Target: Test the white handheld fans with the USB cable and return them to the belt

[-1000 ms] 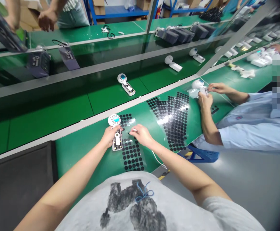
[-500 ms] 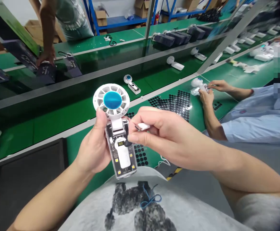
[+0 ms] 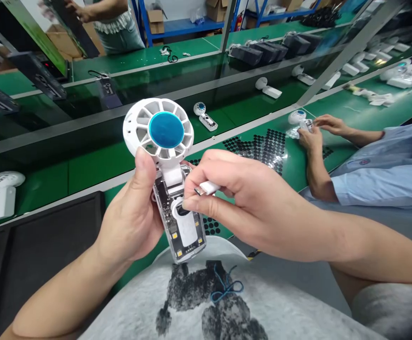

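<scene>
My left hand (image 3: pixel 131 212) is wrapped round a small handheld fan (image 3: pixel 184 236), its thumb against the white slatted head with a blue centre disc (image 3: pixel 166 130). The fan's clear-fronted handle shows a circuit board and a white oval plate. My right hand (image 3: pixel 248 203) pinches a white cable plug (image 3: pixel 208 188) with a metal tip. Its thumb and fingertips are over the upper part of the handle, where the plate's round end is now dark. Whether the fingertips also hold a small black disc is hidden.
Sheets of black round stickers (image 3: pixel 265 148) lie on the green table behind my right hand. A conveyor (image 3: pixel 92 165) beyond carries several fans. A black tray (image 3: pixel 50 259) is at left. At right, a co-worker's hands (image 3: pixel 312 132) hold another fan.
The fan has tilted and its head has come up closer to the camera. My right fingertips have moved onto the display area, which no longer shows digits. The far person's arm has lifted off the box.
</scene>
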Demonstrator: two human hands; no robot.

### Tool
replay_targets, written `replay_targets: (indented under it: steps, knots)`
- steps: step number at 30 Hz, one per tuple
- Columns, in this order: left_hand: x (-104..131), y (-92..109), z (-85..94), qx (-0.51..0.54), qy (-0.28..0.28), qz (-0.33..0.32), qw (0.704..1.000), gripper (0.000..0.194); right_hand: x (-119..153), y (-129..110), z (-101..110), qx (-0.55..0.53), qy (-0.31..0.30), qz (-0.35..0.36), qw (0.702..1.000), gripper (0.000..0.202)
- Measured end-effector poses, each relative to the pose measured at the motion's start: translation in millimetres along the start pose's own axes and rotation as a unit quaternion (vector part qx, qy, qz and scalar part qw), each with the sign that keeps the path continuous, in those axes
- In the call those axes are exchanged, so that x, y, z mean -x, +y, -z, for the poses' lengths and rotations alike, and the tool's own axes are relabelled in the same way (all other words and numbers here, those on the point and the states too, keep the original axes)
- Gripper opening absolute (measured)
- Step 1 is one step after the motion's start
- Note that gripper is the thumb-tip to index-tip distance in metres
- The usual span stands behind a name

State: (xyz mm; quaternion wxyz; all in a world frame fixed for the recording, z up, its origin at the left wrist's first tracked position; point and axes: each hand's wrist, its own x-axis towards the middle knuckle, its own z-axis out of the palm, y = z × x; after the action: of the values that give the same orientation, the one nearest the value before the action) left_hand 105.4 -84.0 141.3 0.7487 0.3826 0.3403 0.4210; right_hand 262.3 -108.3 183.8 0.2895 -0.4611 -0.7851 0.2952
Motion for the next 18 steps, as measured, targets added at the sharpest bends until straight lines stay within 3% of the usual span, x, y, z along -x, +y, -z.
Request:
replay_targets:
  steps: [8, 18]
  knots:
    - [1.1, 4.6, -0.3, 0.012, -0.034, 0.003, 0.999, 0.044, 0.3, -1.9, -3.5, 0.033, 0.014, 0.008, 0.999, 0.008]
    - [1.8, 6.5, -1.7, 0.004, -0.008, -0.018, 1.0, 0.041, -0.2, -3.1, -5.5, 0.043, 0.015, 0.011, 0.999, 0.011]
